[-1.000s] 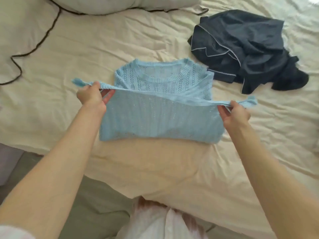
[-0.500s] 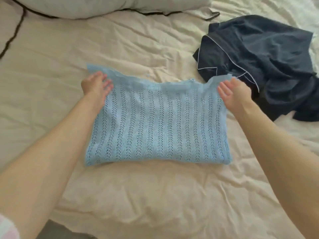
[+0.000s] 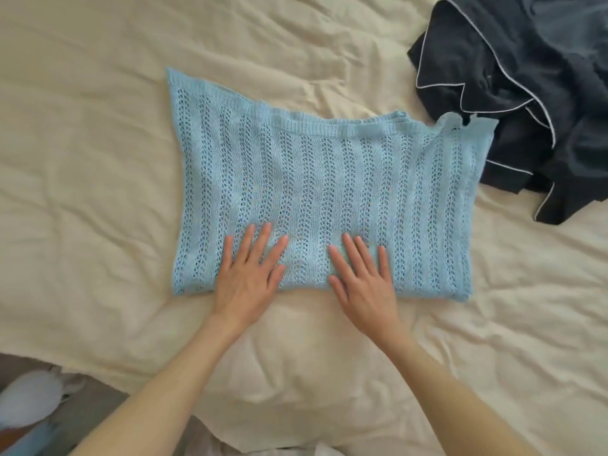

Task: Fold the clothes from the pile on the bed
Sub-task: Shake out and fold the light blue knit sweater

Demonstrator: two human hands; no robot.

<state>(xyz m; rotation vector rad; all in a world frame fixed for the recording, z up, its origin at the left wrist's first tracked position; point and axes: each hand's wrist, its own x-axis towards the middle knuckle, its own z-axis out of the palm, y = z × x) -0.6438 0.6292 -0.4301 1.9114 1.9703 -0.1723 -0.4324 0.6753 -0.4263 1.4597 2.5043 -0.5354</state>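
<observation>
Two hands are laid flat, palms down, on the near edge of a light blue knitted sweater (image 3: 325, 192). The left hand (image 3: 248, 278) is spread with straight fingers over the near-left part of the knit, its heel reaching past the folded edge onto the bedding. The right hand (image 3: 363, 284) is placed just beside it, fingers straight and slightly fanned, also pressed on the fabric; nothing is gripped or pinched by either hand. Both bare forearms are extended from the bottom of the view.

The sweater is folded into a rough rectangle, with a ribbed band along its far edge and an openwork pattern in vertical stripes. It is spread on a wrinkled cream bed cover (image 3: 98, 192), near the middle of the view. At its far-right corner it is touched or slightly overlapped by a crumpled dark navy garment with white piping (image 3: 526, 103), heaped at the upper right. A blurred pale blue object (image 3: 28, 403) is seen at the lower-left corner, off the bed.
</observation>
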